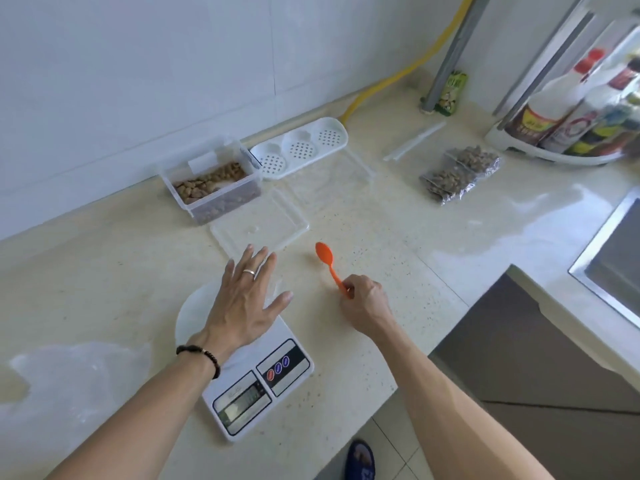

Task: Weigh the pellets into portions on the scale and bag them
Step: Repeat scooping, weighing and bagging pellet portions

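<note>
I am seeing my left hand (pixel 244 296) lying flat with fingers spread straight over the round white platform of the white digital kitchen scale (pixel 258 386), holding nothing. My right hand (pixel 363 299) is curling round the handle end of the orange plastic spoon (pixel 329 265), whose bowl is pointing away toward the wall. Just beyond my left fingertips, a clear flat plastic lid (pixel 259 226) is lying on the speckled cream countertop (pixel 104 271). Behind it, a clear rectangular plastic tub (pixel 211 185) is sitting open, holding brown pellets (pixel 207 183). Well off to the right, two clear bags of pellets (pixel 460 174) are resting together near a white bottle rack (pixel 554 154).
</note>
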`<act>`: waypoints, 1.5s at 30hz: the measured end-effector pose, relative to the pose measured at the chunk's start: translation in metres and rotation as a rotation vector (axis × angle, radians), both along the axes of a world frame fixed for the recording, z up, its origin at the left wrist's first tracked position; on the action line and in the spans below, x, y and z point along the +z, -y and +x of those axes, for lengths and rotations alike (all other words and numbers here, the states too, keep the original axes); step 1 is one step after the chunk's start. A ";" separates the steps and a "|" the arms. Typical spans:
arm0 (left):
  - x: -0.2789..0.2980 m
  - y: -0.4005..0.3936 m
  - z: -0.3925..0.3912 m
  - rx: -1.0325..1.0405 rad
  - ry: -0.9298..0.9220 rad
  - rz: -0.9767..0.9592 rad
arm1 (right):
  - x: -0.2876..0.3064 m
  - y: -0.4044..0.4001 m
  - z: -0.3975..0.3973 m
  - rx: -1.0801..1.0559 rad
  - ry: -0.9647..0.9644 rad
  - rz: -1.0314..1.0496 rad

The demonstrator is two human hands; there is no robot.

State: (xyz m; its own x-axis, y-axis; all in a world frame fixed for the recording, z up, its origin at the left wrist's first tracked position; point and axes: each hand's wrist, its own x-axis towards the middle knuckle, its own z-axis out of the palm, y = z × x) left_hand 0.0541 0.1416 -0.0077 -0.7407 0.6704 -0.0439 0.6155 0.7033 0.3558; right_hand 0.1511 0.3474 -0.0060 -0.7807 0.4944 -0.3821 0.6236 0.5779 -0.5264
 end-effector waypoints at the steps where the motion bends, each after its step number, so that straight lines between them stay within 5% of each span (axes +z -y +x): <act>1: 0.000 0.005 -0.006 0.004 -0.001 0.000 | 0.001 0.007 -0.005 -0.040 -0.010 -0.042; 6: 0.006 0.023 -0.032 0.028 0.017 -0.040 | 0.015 0.040 -0.023 -0.272 -0.096 -0.435; 15: 0.010 0.039 -0.048 0.011 0.200 -0.009 | 0.044 0.061 -0.044 -0.160 -0.084 -0.645; 21: 0.055 0.048 -0.065 0.115 0.464 0.251 | 0.088 0.051 -0.064 0.016 -0.161 -0.495; 30: 0.105 0.051 -0.074 0.281 0.521 0.432 | 0.133 0.051 -0.086 0.281 -0.146 -0.482; 39: 0.137 0.083 -0.087 0.355 0.465 0.229 | 0.159 0.031 -0.127 0.397 -0.206 -0.451; 45: 0.138 0.089 -0.092 0.449 0.470 0.354 | 0.153 0.027 -0.149 0.391 -0.284 -0.290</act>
